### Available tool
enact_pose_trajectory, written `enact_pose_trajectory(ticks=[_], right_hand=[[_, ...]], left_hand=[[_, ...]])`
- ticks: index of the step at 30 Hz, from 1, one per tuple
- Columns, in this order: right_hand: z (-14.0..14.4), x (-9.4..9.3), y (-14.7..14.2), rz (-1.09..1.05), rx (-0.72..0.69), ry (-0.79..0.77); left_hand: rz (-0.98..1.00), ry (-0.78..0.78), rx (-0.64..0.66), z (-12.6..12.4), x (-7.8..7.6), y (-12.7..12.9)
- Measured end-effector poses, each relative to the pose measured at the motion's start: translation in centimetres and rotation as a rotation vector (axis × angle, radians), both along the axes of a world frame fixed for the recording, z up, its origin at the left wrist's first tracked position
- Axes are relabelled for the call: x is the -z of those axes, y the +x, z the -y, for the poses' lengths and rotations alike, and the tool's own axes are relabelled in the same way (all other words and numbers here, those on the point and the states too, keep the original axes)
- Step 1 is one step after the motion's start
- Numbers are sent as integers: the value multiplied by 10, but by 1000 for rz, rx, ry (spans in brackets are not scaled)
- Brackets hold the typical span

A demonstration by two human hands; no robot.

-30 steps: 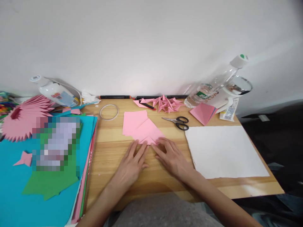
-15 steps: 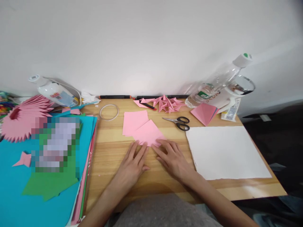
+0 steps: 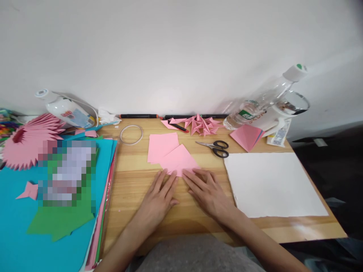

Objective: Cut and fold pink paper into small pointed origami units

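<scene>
Bright, right edge dim, perhaps blurry.

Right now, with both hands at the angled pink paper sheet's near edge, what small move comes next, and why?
I'd probably slide the bare right hand outward along the near edge of the angled pink paper sheet, with the bare left hand as anchor. Both hands' fingertips rest at that edge, so one can hold while the other smooths.

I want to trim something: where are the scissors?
In the head view, the scissors lie right of centre, beyond the right hand, by the far left corner of the white sheet.
</scene>
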State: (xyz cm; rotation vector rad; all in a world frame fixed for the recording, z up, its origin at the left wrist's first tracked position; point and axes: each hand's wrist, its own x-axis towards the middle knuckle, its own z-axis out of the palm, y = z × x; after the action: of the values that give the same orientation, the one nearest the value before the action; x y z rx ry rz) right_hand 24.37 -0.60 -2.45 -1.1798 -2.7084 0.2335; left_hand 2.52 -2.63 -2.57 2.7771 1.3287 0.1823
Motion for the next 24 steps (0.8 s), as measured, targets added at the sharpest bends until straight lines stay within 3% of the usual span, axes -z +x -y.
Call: enact_pose_trajectory(ticks=[24], right_hand=[[2,-7,-2,54,15,19]], left_hand=[[102,28,-18,0,3,-4]])
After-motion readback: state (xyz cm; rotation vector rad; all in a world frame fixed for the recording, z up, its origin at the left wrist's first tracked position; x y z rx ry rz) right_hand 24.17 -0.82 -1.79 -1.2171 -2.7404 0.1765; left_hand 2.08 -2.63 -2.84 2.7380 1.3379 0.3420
